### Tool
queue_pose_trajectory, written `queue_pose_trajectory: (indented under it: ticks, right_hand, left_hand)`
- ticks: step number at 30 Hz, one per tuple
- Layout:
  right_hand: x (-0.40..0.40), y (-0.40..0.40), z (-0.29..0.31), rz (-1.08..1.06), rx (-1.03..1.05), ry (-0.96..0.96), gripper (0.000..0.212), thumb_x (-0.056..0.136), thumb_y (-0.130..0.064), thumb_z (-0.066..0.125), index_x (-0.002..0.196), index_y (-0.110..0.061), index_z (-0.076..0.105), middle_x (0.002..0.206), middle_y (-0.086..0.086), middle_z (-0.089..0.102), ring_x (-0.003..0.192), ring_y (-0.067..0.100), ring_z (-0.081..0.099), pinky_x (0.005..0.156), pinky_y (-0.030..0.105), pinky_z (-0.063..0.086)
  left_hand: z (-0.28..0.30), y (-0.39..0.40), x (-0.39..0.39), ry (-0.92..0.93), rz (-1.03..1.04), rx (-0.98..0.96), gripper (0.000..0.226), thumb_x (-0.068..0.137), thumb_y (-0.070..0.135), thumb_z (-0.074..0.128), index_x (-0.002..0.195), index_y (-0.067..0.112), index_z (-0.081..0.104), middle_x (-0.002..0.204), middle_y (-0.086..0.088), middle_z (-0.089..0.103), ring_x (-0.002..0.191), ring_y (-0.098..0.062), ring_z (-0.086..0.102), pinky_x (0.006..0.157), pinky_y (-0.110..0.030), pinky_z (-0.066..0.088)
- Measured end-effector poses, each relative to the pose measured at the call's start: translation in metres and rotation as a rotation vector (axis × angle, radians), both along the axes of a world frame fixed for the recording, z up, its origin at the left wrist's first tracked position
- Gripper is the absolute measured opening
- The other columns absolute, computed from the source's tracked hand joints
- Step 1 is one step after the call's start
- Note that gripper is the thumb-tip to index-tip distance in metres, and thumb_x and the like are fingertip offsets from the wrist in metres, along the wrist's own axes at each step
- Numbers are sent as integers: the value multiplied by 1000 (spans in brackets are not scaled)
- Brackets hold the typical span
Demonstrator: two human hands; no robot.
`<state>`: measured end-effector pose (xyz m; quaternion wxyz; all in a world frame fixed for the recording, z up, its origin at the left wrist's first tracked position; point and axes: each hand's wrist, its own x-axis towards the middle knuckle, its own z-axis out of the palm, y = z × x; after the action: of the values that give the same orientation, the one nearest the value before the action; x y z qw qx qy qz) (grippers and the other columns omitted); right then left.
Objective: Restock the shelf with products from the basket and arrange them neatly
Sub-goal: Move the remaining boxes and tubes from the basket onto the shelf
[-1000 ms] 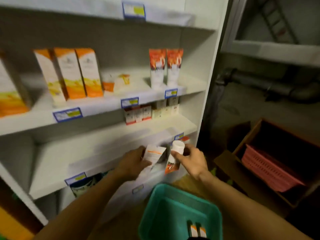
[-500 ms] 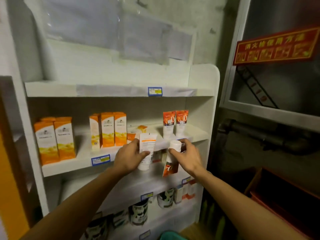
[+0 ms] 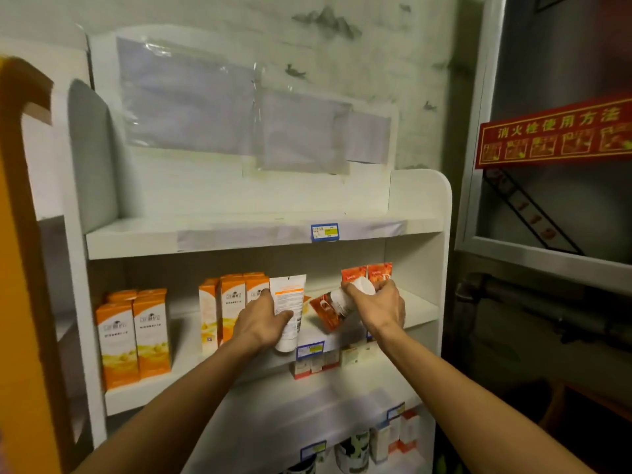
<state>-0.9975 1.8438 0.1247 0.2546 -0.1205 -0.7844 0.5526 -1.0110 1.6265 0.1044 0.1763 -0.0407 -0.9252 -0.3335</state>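
Note:
My left hand (image 3: 261, 321) grips a white tube with an orange band (image 3: 289, 307), held upright, cap down, at the front edge of the middle shelf (image 3: 191, 340). My right hand (image 3: 378, 307) grips an orange-and-white tube (image 3: 330, 307) by its white cap, tilted down to the left above the same shelf. Behind my right hand stand two orange tubes (image 3: 367, 275). Orange boxes (image 3: 232, 302) stand just left of my left hand. The basket is out of view.
More orange boxes (image 3: 135, 336) stand at the shelf's left end. The top shelf (image 3: 239, 230) holds no products. Small boxes (image 3: 325, 362) sit on the shelf below, jars and cartons (image 3: 376, 443) lower still. An orange panel (image 3: 20, 302) stands left, a metal cabinet (image 3: 547, 200) right.
Both hands rose from near the basket up to the middle shelf, each carrying its tube. The view tilted up and the basket left the frame. The right tube now tilts further left.

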Motion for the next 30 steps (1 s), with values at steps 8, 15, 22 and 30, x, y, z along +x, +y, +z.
queue_pose_trajectory:
  ticks: [8, 15, 22, 30]
  right_hand:
    - [-21, 2, -18, 243, -713, -197, 32, 75, -17, 79, 100, -7, 61, 104, 14, 64, 92, 32, 66, 69, 43, 62]
    - [-28, 2, -30, 545, -946, -260, 28, 91, -13, 65, 116, -13, 54, 113, 22, 63, 97, 33, 67, 59, 39, 62]
    - [-34, -2, -34, 502, -653, -229, 32, 87, -16, 70, 117, -8, 62, 110, 16, 68, 100, 31, 67, 79, 44, 60]
    - [-37, -12, -37, 461, -408, -190, 43, 75, -2, 77, 113, -15, 60, 101, -1, 67, 90, 14, 65, 74, 31, 59]
  left_hand:
    - [-3, 3, -20, -34, -11, 78, 44, 95, 33, 65, 134, 20, 51, 138, -5, 61, 121, -27, 62, 96, -43, 54]
    - [-4, 12, -32, -55, -61, 58, 46, 95, 31, 65, 138, 21, 50, 139, -3, 61, 123, -26, 61, 97, -43, 54]
    - [-1, 17, -37, -40, -2, 37, 47, 93, 33, 67, 136, 21, 53, 136, -4, 62, 121, -27, 62, 95, -43, 55]
    - [-11, 28, -50, -50, 39, 28, 44, 93, 30, 67, 134, 17, 55, 134, -6, 64, 118, -28, 63, 95, -44, 55]
